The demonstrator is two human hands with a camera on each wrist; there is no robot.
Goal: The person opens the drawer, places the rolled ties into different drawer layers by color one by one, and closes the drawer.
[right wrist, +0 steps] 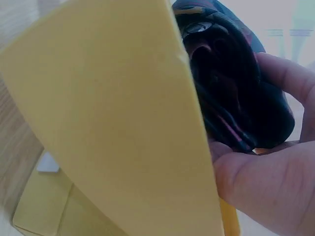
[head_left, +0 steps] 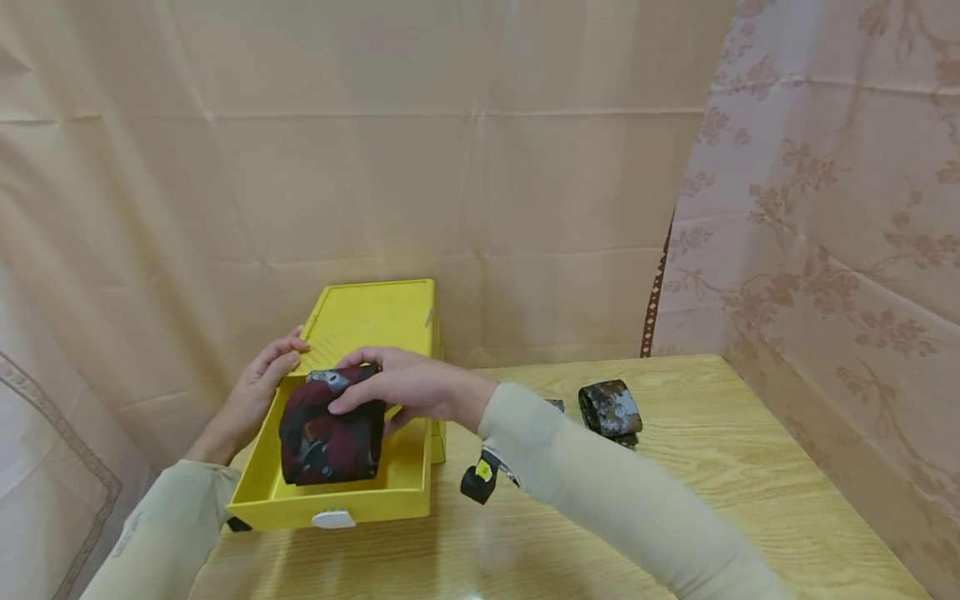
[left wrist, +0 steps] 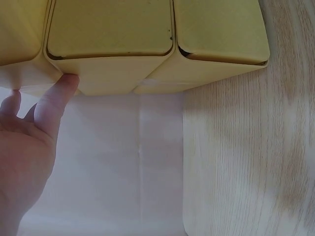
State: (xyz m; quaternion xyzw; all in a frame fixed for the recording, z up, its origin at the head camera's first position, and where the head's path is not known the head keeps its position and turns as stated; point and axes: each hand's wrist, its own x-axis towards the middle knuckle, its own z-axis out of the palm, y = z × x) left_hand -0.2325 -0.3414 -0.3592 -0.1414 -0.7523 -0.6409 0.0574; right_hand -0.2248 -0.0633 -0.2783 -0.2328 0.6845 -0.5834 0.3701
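A yellow drawer unit [head_left: 375,312] stands on the table with its top drawer [head_left: 397,504] pulled out, a white handle at the front. My right hand [head_left: 408,387] grips a folded dark red and black patterned garment [head_left: 322,446] over the drawer, thumb on the near face. In the right wrist view the garment [right wrist: 231,83] shows its rolled folds, partly hidden behind the yellow drawer wall [right wrist: 113,108]. My left hand [head_left: 258,396] rests at the unit's left edge. In the left wrist view its extended fingers touch the unit's yellow side [left wrist: 110,73].
Right of the unit, a folded camouflage-patterned garment [head_left: 613,408] lies on the wooden table [head_left: 712,442]. Another small patterned piece [head_left: 556,403] is mostly hidden behind my right forearm. Beige curtain [head_left: 480,183] hangs behind the table, and a flowered curtain [head_left: 840,217] at the right.
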